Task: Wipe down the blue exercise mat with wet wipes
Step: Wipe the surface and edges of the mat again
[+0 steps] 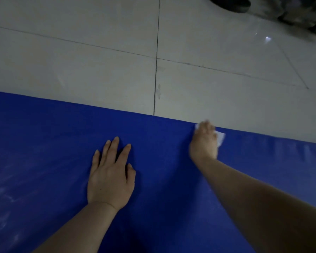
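The blue exercise mat (53, 152) fills the lower half of the view, its far edge running from the left down to the right. My left hand (110, 175) rests flat on the mat with its fingers spread and straight. My right hand (204, 141) is blurred and lies on a white wet wipe (220, 138) at the mat's far edge; the wipe sticks out to the right of the hand. Whitish streaks mark the mat at the lower left.
Pale floor tiles (80, 61) with dark grout lines lie beyond the mat. Dark objects (232, 4) sit at the top right corner, next to a shiny dark thing with wheels or legs (303, 17).
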Available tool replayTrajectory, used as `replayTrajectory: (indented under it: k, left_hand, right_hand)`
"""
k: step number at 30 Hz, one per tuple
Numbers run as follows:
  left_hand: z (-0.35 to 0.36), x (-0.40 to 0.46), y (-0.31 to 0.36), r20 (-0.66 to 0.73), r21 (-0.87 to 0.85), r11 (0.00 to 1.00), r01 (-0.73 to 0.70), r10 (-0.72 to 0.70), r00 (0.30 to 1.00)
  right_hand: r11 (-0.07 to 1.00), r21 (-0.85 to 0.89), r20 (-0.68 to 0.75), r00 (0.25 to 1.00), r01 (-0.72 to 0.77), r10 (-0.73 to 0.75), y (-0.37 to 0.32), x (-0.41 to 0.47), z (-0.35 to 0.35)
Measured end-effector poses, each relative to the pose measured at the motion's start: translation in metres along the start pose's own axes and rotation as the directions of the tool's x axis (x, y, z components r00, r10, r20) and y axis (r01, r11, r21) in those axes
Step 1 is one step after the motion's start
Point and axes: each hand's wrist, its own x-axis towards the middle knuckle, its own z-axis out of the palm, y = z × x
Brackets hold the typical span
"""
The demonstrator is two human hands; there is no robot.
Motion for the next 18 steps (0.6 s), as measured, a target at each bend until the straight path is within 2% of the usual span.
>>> replayTrajectory:
  k: [2,3,5,7,8,10,12,13,15,18]
  left_hand:
    - [-0.002,-0.001,0.000,-0.037,-0.112,0.994,0.001,-0.006,0.999]
    - [-0.003,-0.001,0.000,-0.064,-0.183,0.983,-0.001,-0.011,0.998]
    - [-0.004,-0.001,-0.002,-0.122,-0.324,0.946,0.004,-0.046,0.991]
    - [-0.004,-0.002,-0.003,-0.143,-0.417,0.909,0.022,-0.090,0.986]
    - [-0.005,-0.004,-0.004,-0.139,-0.429,0.903,0.022,-0.090,0.986]
    - [-0.008,-0.005,-0.004,-0.122,-0.420,0.907,-0.002,-0.054,0.991]
    - [-0.013,-0.006,-0.005,-0.086,-0.403,0.914,-0.045,0.011,0.996]
    - [-0.016,-0.009,-0.006,-0.062,-0.385,0.920,-0.076,0.057,0.996]
    - [-0.017,-0.026,-0.014,-0.008,-0.279,0.951,-0.133,0.137,0.991]
    - [-0.016,-0.069,-0.031,0.037,-0.049,0.987,-0.153,0.154,0.987]
  right_hand:
    - [0.967,-0.093,-0.015,0.971,0.237,-0.240,-0.054,-0.021,0.005]
    - [0.915,-0.107,-0.020,0.920,0.388,-0.392,-0.078,-0.035,0.009]
    - [0.775,0.028,0.013,0.775,0.632,-0.632,-0.109,-0.065,0.020]
    - [0.649,0.096,0.087,0.643,0.755,-0.761,-0.111,-0.083,0.017]
    - [0.641,0.028,0.086,0.637,0.767,-0.766,-0.097,-0.084,0.018]
    - [0.713,-0.122,0.068,0.723,0.690,-0.688,-0.052,-0.080,0.017]
    - [0.761,-0.333,0.119,0.826,0.556,-0.552,0.004,-0.076,0.009]
    - [0.832,-0.341,0.108,0.898,0.437,-0.427,0.033,-0.077,0.006]
    - [0.977,-0.131,0.063,0.985,0.169,-0.162,0.082,-0.083,-0.003]
    - [0.980,-0.065,0.048,0.980,-0.190,0.193,0.105,-0.089,-0.006]
